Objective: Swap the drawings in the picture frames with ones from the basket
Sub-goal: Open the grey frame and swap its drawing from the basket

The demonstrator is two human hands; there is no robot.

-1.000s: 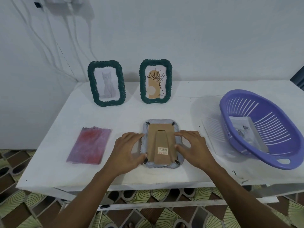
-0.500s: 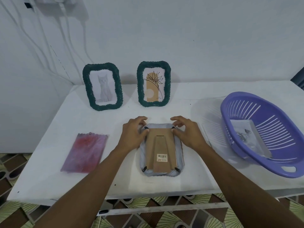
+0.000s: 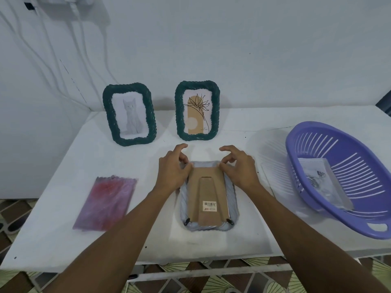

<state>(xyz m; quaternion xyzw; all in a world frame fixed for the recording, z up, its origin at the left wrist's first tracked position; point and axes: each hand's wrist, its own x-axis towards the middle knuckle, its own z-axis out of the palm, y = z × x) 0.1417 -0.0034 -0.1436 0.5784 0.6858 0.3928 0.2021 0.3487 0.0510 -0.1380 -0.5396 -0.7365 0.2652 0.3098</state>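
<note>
- Left hand [image 3: 172, 174] has slid up from the side of the face-down frame [image 3: 208, 229] and now curls over its top-left corner, thumb on the corner of the backing board [image 3: 207, 191].
- Right hand [image 3: 239, 170] has done the same on the other side. It's clamped round the top-right corner, thumb on the board and forefinger hooked up off it.
- Both hands cover those corners, so we can't see whatever fastens the board there.
- The frame itself hasn't budged. It lies front-down in the middle of the table [image 3: 254, 235], between our arms, and the board looks seated in it.
- Our read is we've finished at the sides and are now working the top fasteners. Whether that's opening or closing up, we honestly can't say.
- Black clips [image 3: 187, 222] in view: two, at the bottom corners.
- Frames: three in total, counting this grey one. The other two are green and stand at the back near the wall: the cat frame [image 3: 108, 115] and the flower frame [image 3: 197, 111].
- Baskets: one purple basket [image 3: 372, 208], off to the right.
- Drawings in it: we count one pale sheet [image 3: 321, 182]. There could be more under it, hard to tell.
- Loose sheets on the table: one red-purple sheet [image 3: 108, 201], well left of the frame.
</note>
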